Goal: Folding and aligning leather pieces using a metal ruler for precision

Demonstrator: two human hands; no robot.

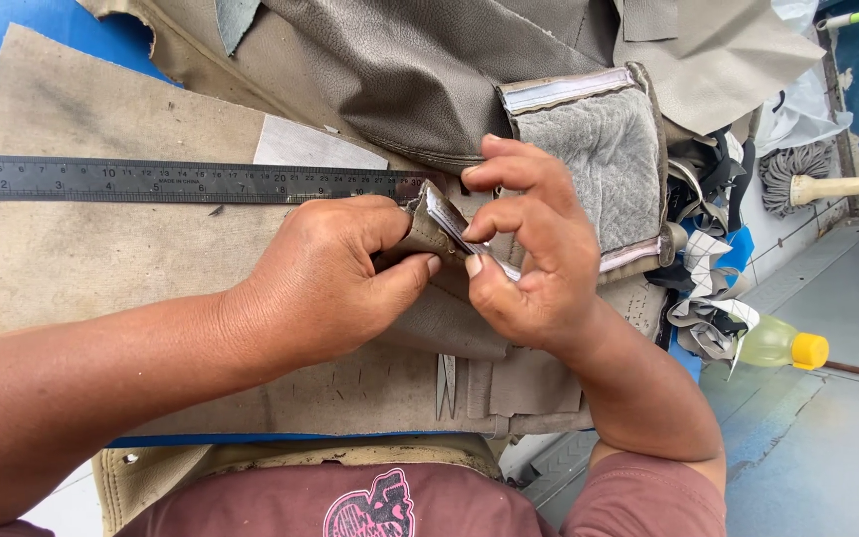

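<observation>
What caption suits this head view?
Left hand and right hand pinch a folded taupe leather piece beside a steel ruler.

Ruler on mat, behind hands

Folded tan leather piece – edge raised off the bench, layered white-and-dark trim strip pinched along its fold.

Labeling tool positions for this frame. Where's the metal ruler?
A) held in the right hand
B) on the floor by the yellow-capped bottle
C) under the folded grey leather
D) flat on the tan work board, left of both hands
D: the dark metal ruler lies flat across the tan work board, its end reaching the left hand; the right hand pinches the folded leather piece instead.
</observation>
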